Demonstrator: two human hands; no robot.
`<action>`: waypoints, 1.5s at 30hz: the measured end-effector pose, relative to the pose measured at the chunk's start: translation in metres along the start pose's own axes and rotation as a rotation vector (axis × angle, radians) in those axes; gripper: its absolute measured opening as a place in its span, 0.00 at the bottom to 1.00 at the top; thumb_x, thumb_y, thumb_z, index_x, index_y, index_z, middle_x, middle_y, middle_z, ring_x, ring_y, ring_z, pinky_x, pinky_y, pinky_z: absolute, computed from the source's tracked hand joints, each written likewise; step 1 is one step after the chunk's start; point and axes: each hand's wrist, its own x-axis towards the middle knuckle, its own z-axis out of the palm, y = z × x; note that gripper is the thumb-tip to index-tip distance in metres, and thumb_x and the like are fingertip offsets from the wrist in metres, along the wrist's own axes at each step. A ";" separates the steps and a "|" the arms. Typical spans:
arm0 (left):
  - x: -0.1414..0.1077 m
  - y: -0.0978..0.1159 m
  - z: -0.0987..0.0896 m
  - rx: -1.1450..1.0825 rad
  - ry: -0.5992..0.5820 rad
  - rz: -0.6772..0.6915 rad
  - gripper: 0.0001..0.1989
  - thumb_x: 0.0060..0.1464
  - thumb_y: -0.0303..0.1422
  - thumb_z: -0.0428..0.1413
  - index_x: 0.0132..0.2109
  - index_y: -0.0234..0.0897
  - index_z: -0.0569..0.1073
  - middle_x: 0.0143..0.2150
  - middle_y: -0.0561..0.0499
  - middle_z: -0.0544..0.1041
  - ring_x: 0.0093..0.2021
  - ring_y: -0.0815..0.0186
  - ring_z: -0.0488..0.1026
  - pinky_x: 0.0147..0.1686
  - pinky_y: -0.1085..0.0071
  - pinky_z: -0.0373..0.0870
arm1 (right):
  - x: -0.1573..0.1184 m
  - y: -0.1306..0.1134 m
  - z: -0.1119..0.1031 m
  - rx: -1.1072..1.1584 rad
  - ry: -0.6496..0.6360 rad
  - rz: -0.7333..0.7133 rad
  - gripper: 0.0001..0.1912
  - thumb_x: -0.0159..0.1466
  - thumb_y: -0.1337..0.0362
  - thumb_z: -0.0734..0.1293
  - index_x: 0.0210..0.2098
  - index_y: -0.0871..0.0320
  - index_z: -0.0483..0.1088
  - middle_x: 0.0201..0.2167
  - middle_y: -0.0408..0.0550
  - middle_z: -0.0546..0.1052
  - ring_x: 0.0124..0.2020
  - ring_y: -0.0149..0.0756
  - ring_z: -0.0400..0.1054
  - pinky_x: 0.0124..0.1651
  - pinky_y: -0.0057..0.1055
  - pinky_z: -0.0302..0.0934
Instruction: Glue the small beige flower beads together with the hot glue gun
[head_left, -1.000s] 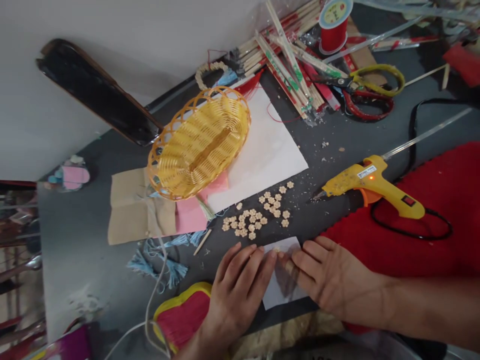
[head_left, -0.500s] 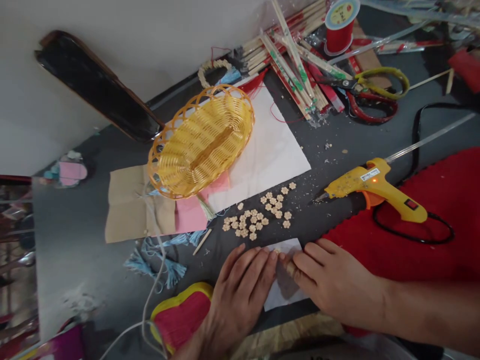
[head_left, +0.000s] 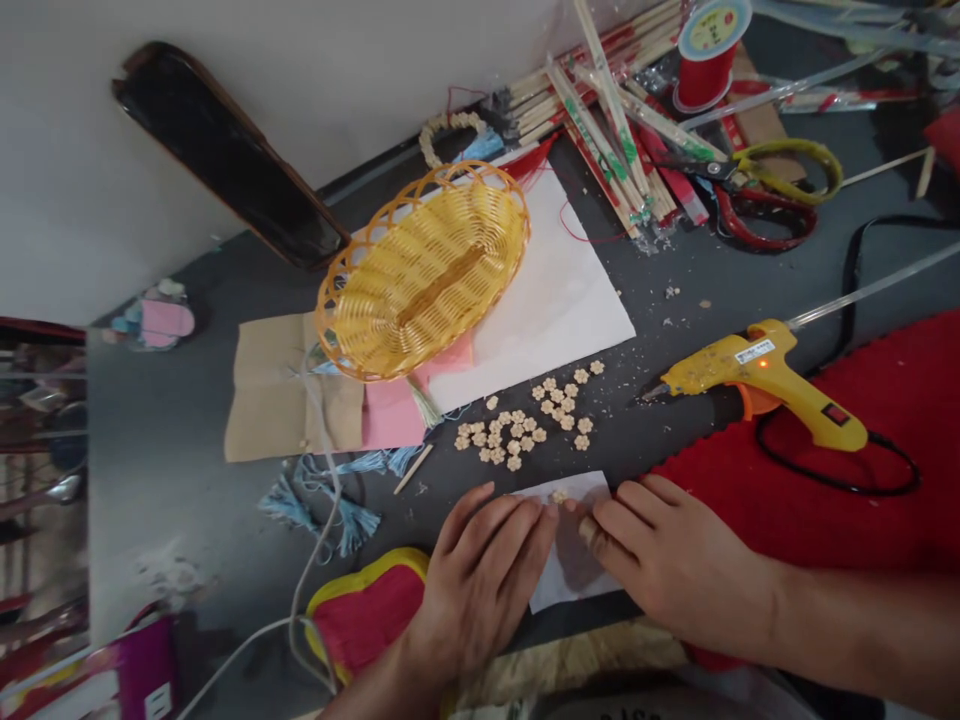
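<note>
A small flower-shaped wooden piece [head_left: 559, 496] sits near the upper edge of a small white paper [head_left: 577, 570] on the grey table. My left hand [head_left: 487, 565] lies on the paper's left side, fingers stretched out and flat, fingertips just beside the piece. From the right, my right hand [head_left: 675, 560] rests at the paper with loosely bent fingers, one fingertip pointing close to the piece; a tan band wraps one finger. I cannot tell whether that fingertip touches it. Beyond the paper lie several similar flower pieces [head_left: 514, 432] in a loose cluster.
A yellow glue gun [head_left: 765, 380] with a lit orange light lies on the right, near red felt [head_left: 885, 530]. Behind are a yellow wicker basket [head_left: 435, 270], scissors [head_left: 780, 190], wrapped chopsticks [head_left: 607, 140] and a red thread spool [head_left: 709, 60]. Blue tassels [head_left: 352, 520] and a white cord [head_left: 330, 500] lie left.
The view has shifted slightly, so the table things sit a little farther right. My right fingertip has drawn back slightly from the flower piece, which now shows more plainly. My left hand stays on the paper.
</note>
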 end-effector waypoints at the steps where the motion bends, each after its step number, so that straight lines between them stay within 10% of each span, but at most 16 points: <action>1: 0.001 0.000 0.000 0.013 -0.009 -0.001 0.13 0.60 0.23 0.52 0.50 0.31 0.76 0.44 0.46 0.80 0.48 0.60 0.70 0.57 0.56 0.63 | 0.000 0.000 0.000 -0.002 -0.001 0.001 0.12 0.66 0.69 0.61 0.47 0.63 0.72 0.39 0.51 0.76 0.33 0.38 0.64 0.34 0.38 0.54; 21: 0.003 0.004 0.001 0.049 -0.062 -0.021 0.14 0.61 0.23 0.52 0.52 0.32 0.74 0.45 0.46 0.79 0.49 0.60 0.70 0.59 0.56 0.61 | 0.001 0.002 0.000 0.010 -0.019 -0.011 0.14 0.67 0.67 0.61 0.50 0.63 0.69 0.33 0.49 0.74 0.33 0.38 0.64 0.34 0.36 0.52; 28: 0.001 0.002 0.002 0.031 -0.048 -0.007 0.15 0.60 0.22 0.53 0.53 0.32 0.74 0.46 0.46 0.79 0.50 0.59 0.70 0.59 0.55 0.61 | -0.001 0.009 -0.002 0.085 -0.018 -0.031 0.06 0.66 0.66 0.63 0.34 0.58 0.71 0.31 0.46 0.74 0.31 0.37 0.62 0.34 0.36 0.52; 45: 0.001 0.001 0.003 0.047 -0.002 0.008 0.15 0.61 0.23 0.51 0.53 0.33 0.74 0.46 0.45 0.80 0.49 0.60 0.72 0.58 0.56 0.63 | 0.001 0.007 0.001 -0.012 -0.012 -0.024 0.12 0.67 0.67 0.61 0.48 0.62 0.70 0.34 0.49 0.74 0.32 0.37 0.63 0.33 0.37 0.52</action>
